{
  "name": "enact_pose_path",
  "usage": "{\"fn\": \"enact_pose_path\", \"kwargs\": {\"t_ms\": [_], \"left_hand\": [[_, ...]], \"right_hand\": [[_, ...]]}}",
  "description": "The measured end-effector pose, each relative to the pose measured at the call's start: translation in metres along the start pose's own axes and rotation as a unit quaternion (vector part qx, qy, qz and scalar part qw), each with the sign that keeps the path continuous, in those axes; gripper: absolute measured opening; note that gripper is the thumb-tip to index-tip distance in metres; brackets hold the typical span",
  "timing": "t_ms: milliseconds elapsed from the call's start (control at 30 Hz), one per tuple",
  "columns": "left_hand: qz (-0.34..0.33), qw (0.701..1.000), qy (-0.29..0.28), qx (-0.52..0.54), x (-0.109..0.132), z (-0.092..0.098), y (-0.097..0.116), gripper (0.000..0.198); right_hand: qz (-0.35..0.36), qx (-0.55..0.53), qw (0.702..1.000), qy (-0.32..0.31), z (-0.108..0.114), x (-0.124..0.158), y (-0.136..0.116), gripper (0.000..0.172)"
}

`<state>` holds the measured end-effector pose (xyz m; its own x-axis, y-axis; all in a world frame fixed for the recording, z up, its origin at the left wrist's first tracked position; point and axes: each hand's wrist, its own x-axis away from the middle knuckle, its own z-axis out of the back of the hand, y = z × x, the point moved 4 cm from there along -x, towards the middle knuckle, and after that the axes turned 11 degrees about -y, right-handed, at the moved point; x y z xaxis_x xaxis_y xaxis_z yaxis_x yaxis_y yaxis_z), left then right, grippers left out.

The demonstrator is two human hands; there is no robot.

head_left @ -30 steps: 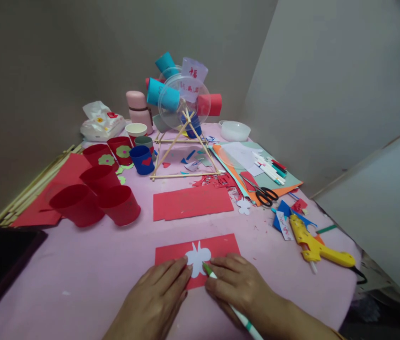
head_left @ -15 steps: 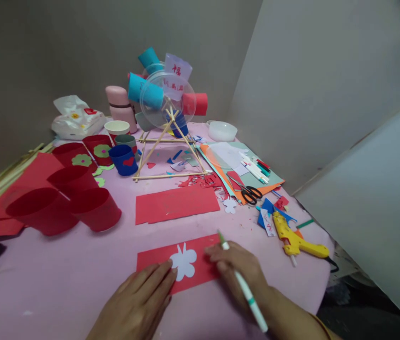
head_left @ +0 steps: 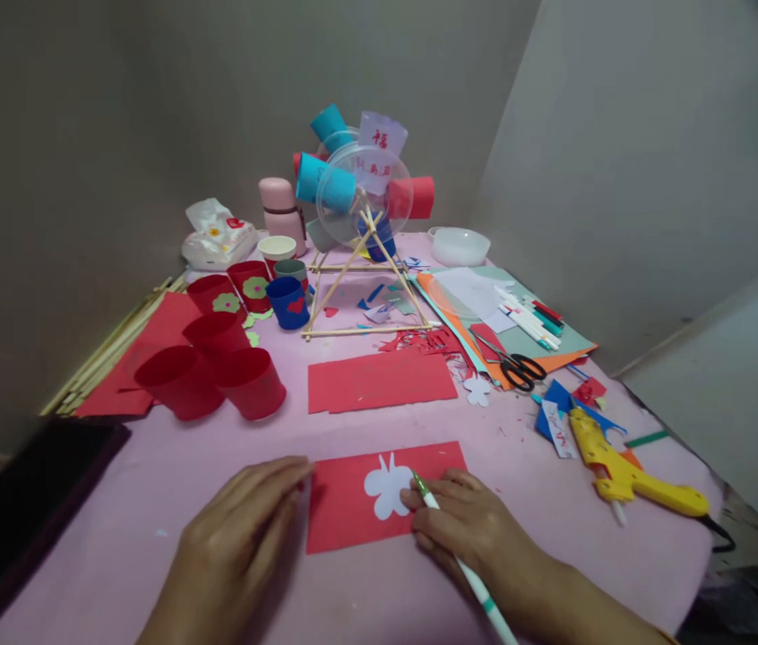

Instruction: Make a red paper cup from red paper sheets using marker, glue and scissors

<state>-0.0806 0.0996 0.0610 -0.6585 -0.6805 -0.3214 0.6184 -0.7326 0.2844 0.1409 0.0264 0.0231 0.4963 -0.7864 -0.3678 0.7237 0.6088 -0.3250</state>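
Note:
A white paper butterfly (head_left: 388, 486) lies flat on a red sheet of paper (head_left: 342, 524) in front of me. My right hand (head_left: 463, 520) holds a white marker pen (head_left: 477, 587) with a green tip, and its fingertips rest at the butterfly's right wing. The pen's tip points up and away, just beside that wing. At the sheet's left edge is my left hand (head_left: 245, 524), fingers stretched out and close together, their tips at the upper left corner. The left thumb is hidden. Beyond lies another red paper piece (head_left: 383, 382).
Red cups (head_left: 177, 383) and a blue cup (head_left: 288, 303) stand left. Behind is a stick-framed wheel (head_left: 366, 193) carrying cups. Scissors (head_left: 520, 369), markers (head_left: 527, 318), a second white cutout (head_left: 477, 390) and a yellow glue gun (head_left: 621, 470) lie right. A dark flat object (head_left: 22, 502) is at left.
My left hand has left the butterfly for the sheet's left edge. My right hand, still with the marker, has come onto the butterfly's right wing. The whole view has shifted, showing more at left.

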Motion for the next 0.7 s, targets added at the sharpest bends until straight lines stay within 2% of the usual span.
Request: {"fn": "enact_pose_path", "kwargs": {"t_ms": [100,200,333,700], "left_hand": [[-0.110,0.992,-0.064,-0.015,-0.006,-0.021,0.019,0.028],[-0.175,0.981,-0.080,-0.027,-0.010,-0.046,0.031,0.033],[-0.195,0.977,-0.073,-0.055,-0.012,-0.062,0.032,0.032],[-0.197,0.972,-0.096,-0.087,-0.010,-0.066,0.031,0.032]], "right_hand": [[-0.001,-0.001,1.000,0.001,-0.001,0.000,0.000,0.015],[-0.008,-0.007,1.000,-0.017,0.000,0.001,0.000,0.014],[-0.018,-0.005,0.999,-0.045,0.001,0.001,0.001,0.011],[-0.007,-0.005,0.999,-0.031,0.007,-0.004,-0.002,0.014]]}}
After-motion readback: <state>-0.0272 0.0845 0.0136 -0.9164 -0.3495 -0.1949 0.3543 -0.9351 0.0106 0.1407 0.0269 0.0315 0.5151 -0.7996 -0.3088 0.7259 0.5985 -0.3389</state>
